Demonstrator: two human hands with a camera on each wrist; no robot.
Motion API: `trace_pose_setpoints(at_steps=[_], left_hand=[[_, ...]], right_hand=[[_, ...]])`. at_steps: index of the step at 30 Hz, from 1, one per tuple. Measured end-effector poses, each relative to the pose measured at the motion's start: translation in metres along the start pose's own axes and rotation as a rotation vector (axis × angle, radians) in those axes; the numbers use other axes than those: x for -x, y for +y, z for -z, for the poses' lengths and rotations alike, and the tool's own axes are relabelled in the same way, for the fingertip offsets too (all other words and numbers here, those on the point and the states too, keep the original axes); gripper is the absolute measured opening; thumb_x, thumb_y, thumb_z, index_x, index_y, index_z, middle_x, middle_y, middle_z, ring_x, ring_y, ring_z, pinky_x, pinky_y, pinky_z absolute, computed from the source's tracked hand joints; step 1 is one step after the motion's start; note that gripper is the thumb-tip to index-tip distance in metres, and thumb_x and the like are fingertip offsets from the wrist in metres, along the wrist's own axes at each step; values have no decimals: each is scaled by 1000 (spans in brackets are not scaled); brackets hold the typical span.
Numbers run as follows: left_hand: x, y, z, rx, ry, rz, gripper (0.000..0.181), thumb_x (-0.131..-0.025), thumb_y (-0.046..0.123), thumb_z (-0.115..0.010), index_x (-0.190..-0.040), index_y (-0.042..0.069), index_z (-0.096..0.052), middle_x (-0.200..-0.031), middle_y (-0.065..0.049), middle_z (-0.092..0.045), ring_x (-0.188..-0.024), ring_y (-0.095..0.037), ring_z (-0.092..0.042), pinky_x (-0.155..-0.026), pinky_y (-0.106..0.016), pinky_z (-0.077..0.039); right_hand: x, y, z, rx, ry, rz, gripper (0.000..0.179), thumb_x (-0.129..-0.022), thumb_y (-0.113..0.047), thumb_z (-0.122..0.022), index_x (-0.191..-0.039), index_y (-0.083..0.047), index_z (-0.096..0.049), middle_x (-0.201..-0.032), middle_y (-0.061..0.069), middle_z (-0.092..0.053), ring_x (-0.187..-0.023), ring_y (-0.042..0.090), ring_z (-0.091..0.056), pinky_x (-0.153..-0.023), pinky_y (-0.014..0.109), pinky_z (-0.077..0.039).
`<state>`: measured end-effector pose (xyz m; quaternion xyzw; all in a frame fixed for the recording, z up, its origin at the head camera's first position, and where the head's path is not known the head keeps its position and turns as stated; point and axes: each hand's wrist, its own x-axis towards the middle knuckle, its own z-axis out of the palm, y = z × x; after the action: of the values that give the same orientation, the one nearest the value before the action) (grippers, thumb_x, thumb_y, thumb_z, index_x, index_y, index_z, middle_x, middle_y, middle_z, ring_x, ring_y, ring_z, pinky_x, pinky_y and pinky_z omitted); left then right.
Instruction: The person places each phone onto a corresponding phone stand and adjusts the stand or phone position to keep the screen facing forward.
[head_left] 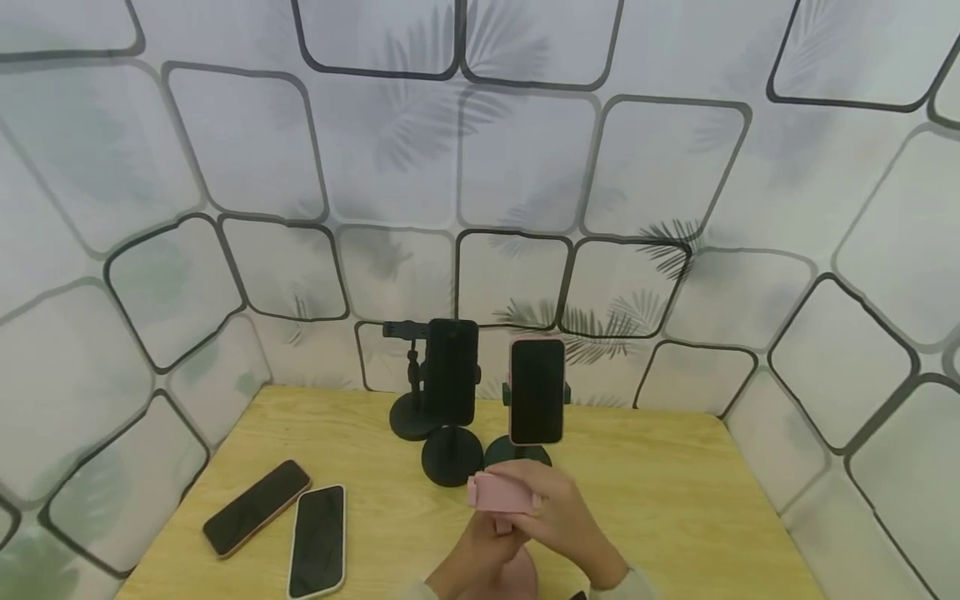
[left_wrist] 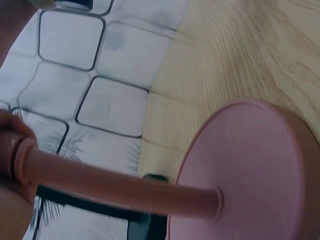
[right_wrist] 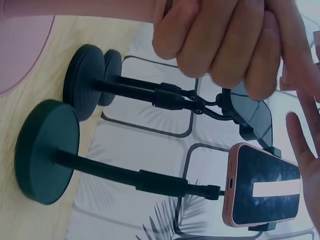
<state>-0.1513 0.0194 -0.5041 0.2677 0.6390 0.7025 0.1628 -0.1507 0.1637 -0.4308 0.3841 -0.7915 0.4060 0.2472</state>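
A pink phone stand (left_wrist: 120, 187) stands near me, its round base (left_wrist: 245, 165) on the wooden table. My left hand (head_left: 483, 546) grips the upper part of its pole, fingers curled round it, as the right wrist view also shows. Above that, my right hand (head_left: 558, 504) holds the pink clamp head (head_left: 502, 493) between thumb and fingers. No phone sits in this clamp. Just beyond my hands is a green stand (right_wrist: 47, 152) bearing a pink-edged phone (head_left: 537, 392), upright in its clamp.
Left of the green stand, a black stand (head_left: 452, 457) carries a dark phone (head_left: 452, 371). Another black stand (head_left: 411, 417) with a bare clamp is behind it. Two phones lie flat on the table at left, one dark (head_left: 257, 508), one white-edged (head_left: 318, 542). A patterned backdrop (head_left: 517, 167) surrounds the table.
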Motion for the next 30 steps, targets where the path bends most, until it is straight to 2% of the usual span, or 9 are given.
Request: trace_pose_setpoints(at_steps=[1,4,8,11,14,17,22,25,30], left_hand=[[2,-3,4,-39,-22,11,25,-91,12,-58,-102,-9,-51,-62,-14,-49,-55,3,-45,-54,-17,-43],[13,-12,14,-103,-80,166,31,-92,27,-59,-110,1,-59,-86,-15,-64,-76,-3,-57,-70,-26,-51],[25,-21,23,-186,-74,382,43,-96,52,-41,-109,20,-67,-104,5,-68,-95,-9,-60,-82,-40,-52],[28,-23,29,-278,-79,305,45,-98,50,-33,-113,23,-66,-106,6,-68,-98,-8,-60,-84,-37,-52],[30,-23,36,-293,-114,177,33,-99,35,-43,-119,18,-63,-108,0,-68,-100,-4,-60,-84,-27,-51],[33,-24,41,-271,-126,126,30,-96,24,-52,-123,15,-61,-111,-2,-67,-101,-1,-58,-84,-21,-49],[36,-25,46,-254,-105,151,30,-94,20,-55,-120,8,-63,-117,-9,-66,-101,-3,-60,-83,-19,-49],[37,-25,47,-272,-92,180,27,-93,16,-56,-117,5,-63,-114,-12,-67,-99,-5,-61,-82,-20,-50],[39,-24,49,-345,-76,185,17,-91,9,-54,-103,3,-65,-101,-11,-68,-89,1,-57,-76,-20,-49]], right_hand=[[0,0,0,-14,-2,-11,51,-68,1,-78,-115,-13,-64,-106,5,-69,-94,15,-64,-81,24,-52],[0,-1,-1,-67,-2,-40,50,-68,3,-78,-114,-12,-65,-104,7,-70,-90,15,-65,-75,25,-53],[2,-1,-3,-98,-1,-48,50,-69,-1,-79,-116,-11,-63,-106,8,-69,-91,15,-64,-74,23,-52],[3,0,-5,-157,2,-94,60,-72,-3,-79,-126,-8,-55,-114,10,-66,-100,13,-64,-79,22,-52],[11,3,-12,-308,-12,-202,76,-75,-3,-76,-140,-5,-37,-127,16,-59,-110,9,-60,-84,21,-51],[22,8,-23,-499,-53,-346,84,-78,0,-72,-147,-5,-23,-136,18,-51,-115,2,-56,-88,20,-49],[39,12,-41,-659,-172,-474,60,-86,-3,-64,-138,0,-34,-123,21,-60,-108,7,-61,-91,21,-48],[41,11,-48,-632,-214,-505,36,-92,-11,-59,-124,0,-48,-111,23,-64,-101,8,-64,-87,20,-49],[39,9,-54,-554,-200,-561,20,-94,-17,-55,-100,2,-57,-88,25,-63,-77,-3,-58,-71,19,-49]])
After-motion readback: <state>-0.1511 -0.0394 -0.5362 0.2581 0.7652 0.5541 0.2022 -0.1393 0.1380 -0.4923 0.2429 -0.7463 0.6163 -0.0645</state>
